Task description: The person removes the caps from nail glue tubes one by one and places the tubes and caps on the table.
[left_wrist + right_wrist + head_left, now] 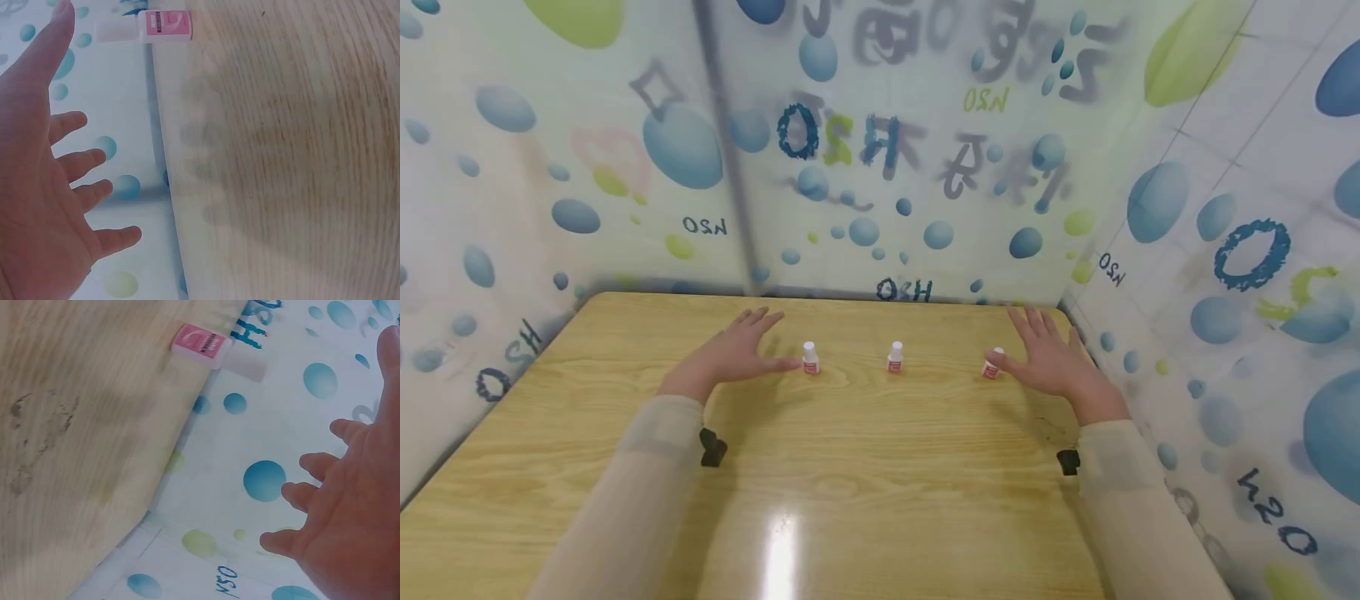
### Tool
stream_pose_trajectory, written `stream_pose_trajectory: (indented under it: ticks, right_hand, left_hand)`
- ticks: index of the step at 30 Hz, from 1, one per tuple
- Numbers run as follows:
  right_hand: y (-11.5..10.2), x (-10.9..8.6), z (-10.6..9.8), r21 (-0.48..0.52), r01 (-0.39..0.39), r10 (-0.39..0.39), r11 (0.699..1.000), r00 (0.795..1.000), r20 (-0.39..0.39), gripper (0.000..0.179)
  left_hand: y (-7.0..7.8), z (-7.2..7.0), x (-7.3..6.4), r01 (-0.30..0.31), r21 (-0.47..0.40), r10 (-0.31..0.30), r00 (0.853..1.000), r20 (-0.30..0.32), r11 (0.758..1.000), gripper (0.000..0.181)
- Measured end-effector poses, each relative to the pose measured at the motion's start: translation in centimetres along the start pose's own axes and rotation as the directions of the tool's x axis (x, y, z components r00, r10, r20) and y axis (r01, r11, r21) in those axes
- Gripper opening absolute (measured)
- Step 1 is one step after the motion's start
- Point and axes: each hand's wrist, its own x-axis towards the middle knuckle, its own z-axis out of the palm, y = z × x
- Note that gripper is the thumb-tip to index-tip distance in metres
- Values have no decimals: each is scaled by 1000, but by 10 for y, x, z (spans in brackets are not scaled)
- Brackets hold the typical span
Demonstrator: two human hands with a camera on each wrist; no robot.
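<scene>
Three small white bottles with pink-red labels stand in a row on the wooden table: a left bottle (810, 358), a middle bottle (895, 358) and a right bottle (991, 369). My left hand (737, 348) is spread just left of the left bottle, thumb toward it. In the left wrist view that hand (37, 187) holds nothing. Beside the right bottle is my right hand (1051, 358), fingers spread, its thumb partly covering the bottle's cap in the head view. The right wrist view has this hand (356, 494) apart from the right bottle (201, 346), with nothing in its grasp.
A patterned curtain-like wall (865, 208) with blue and green drops borders the table's back edge, and a similar wall (1217, 333) runs along the right side. Dark marks (40, 437) show on the wooden tabletop (880, 475). Dark wrist mounts (712, 448) sit at both cuffs.
</scene>
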Motion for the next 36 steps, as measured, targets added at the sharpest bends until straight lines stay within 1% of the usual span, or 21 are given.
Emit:
stream_pose_trajectory:
  ticks: [3,7,10,14,17,23,27,29,32,33,36]
  right_hand:
    - [-4,2,-3,8,22,-22,1000,1000,-8,101]
    - [-10,6,-6,20,53,-53,998,998,-19,99]
    - [-17,8,-9,29,71,-70,997,997,-18,98]
    - [-32,15,-13,70,97,-97,993,995,-7,97]
    - [-47,23,-14,111,127,-128,986,992,2,96]
    - [-81,39,-13,174,208,-218,962,975,37,93]
    - [-105,46,-12,205,273,-282,940,959,19,87]
    - [-117,50,-11,210,294,-303,932,953,10,85]
    - [-135,54,-5,215,317,-325,924,946,0,82]
    - [-141,55,-1,221,315,-323,923,946,0,81]
    - [-157,61,12,252,318,-330,914,944,7,79]
  left_hand:
    - [-3,-1,3,-18,-20,18,1000,8,1000,110]
    - [-6,-2,6,-25,-47,26,1000,18,999,108]
    - [-5,-4,7,-28,-61,29,999,24,998,105]
    - [-4,-3,9,-33,-78,35,999,28,996,100]
    - [-5,-2,9,-29,-95,31,999,20,995,95]
    - [-10,4,9,-55,-121,55,998,-3,991,83]
    - [-10,9,11,-74,-157,73,997,-15,985,72]
    - [-9,10,13,-81,-172,79,997,-19,982,68]
    - [-8,16,16,-86,-195,83,996,-25,977,64]
    - [-8,18,17,-84,-205,80,996,-25,975,63]
    - [-9,25,19,-72,-229,69,997,-20,971,61]
